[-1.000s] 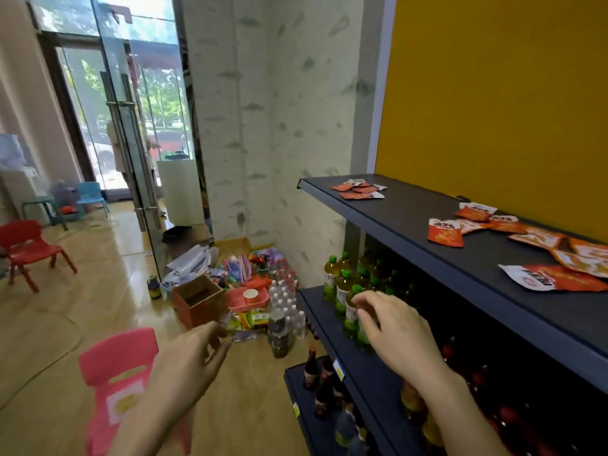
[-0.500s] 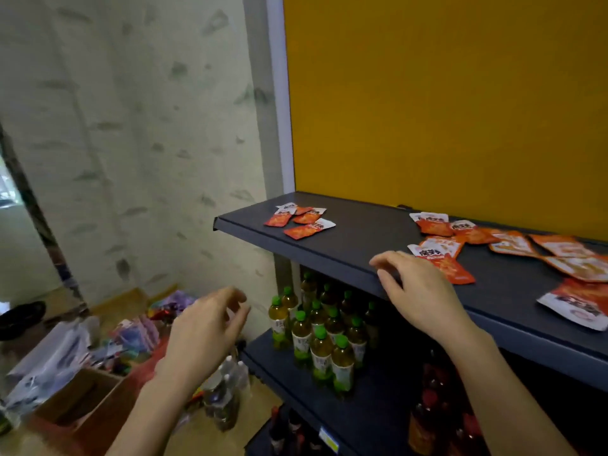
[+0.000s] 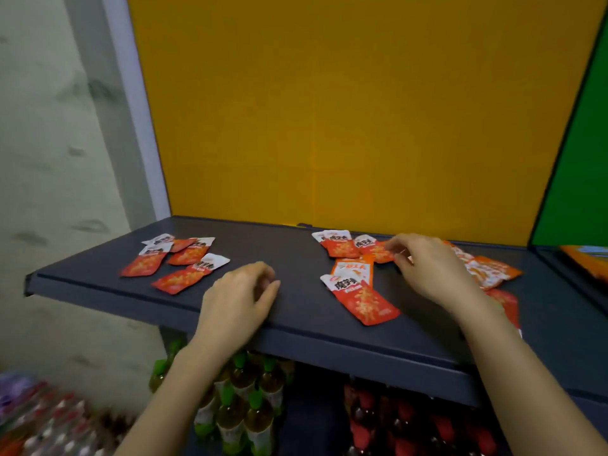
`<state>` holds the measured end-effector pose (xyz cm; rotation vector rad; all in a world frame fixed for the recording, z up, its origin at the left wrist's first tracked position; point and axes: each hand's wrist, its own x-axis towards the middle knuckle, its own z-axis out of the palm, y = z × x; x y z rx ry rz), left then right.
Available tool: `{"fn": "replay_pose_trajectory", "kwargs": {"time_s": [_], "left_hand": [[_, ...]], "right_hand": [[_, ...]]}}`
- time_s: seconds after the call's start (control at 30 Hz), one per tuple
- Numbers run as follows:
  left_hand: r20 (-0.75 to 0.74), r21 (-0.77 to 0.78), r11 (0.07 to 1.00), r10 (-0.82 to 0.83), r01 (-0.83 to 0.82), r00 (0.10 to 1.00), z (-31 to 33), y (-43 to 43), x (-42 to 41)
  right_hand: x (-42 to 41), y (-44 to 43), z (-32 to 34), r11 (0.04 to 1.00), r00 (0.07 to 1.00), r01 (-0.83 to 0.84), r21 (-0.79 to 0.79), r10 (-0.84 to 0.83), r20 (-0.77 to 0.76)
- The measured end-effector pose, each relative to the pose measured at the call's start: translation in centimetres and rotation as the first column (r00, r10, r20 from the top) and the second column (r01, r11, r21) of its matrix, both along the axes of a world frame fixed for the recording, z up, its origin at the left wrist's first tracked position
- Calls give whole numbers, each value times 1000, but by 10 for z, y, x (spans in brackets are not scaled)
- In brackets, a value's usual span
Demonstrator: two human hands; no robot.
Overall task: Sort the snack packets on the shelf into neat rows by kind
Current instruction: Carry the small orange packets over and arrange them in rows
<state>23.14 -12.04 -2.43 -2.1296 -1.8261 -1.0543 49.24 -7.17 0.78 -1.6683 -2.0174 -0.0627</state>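
1. Dark shelf [image 3: 296,311], yellow panel [image 3: 329,126] behind; red packets [image 3: 184,258] lie in left and right clusters
2. Left hand [image 3: 240,301] rests there, fingers loosely curled, empty
3. Right hand [image 3: 427,268] curls fingers at one packet [image 3: 373,250]; grip unclear

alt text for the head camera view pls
A person's right hand reaches among scattered red-and-white foil snack packets on a dark grey metal shelf; the left hand rests empty beside a second cluster. Green-capped bottles stand below.
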Motion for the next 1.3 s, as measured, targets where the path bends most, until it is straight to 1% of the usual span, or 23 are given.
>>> {"fn": "replay_pose_trajectory", "kwargs": {"time_s": [0.07, 0.13, 0.2, 0.3, 0.43, 0.53, 0.7, 0.77, 0.83, 0.9, 0.97, 1.07, 1.17, 1.3], "left_hand": [[15, -26, 998, -56, 57, 998, 6, 24, 16], [11, -91, 993, -71, 72, 997, 12, 48, 34], [-22, -204, 976, -83, 77, 996, 15, 74, 53], [-88, -401, 914, -104, 60, 991, 20, 104, 76], [-144, -547, 837, -110, 14, 983, 29, 122, 96], [-214, -575, 818, -146, -4, 966, 31, 130, 101], [-182, -625, 779, -205, 48, 962, 34, 137, 101], [-136, -613, 786, -208, 83, 969, 32, 140, 99], [-34, -608, 782, -195, 134, 980, 29, 145, 97], [102, -641, 744, -160, 188, 982, 26, 150, 97], [201, -655, 714, -151, 247, 968, 25, 154, 98], [354, -635, 683, -156, 360, 922, 21, 157, 96], [497, -573, 667, -180, 476, 849, 16, 158, 92], [615, -468, 674, -215, 571, 758, 18, 155, 88]], "right_hand": [[13, 16, 6, 992, 995, 104, -73, -104, 13], [22, 35, 9, 970, 979, 203, -136, -198, 47], [25, 52, 10, 942, 960, 277, -187, -267, 78], [21, 70, 8, 900, 935, 354, -255, -335, 116], [16, 83, 0, 875, 913, 408, -262, -392, 112], [14, 87, -10, 866, 914, 404, -294, -391, 104], [18, 93, -15, 864, 915, 400, -306, -397, 75], [20, 95, -15, 852, 912, 399, -339, -409, 45], [23, 97, -15, 837, 903, 394, -380, -429, -9], [24, 96, -13, 830, 891, 380, -409, -447, -79], [25, 97, -12, 834, 881, 359, -418, -450, -142], [25, 99, -12, 843, 860, 342, -415, -459, -223], [24, 100, -14, 847, 835, 367, -384, -482, -267], [22, 97, -12, 852, 798, 414, -320, -509, -324]]}}
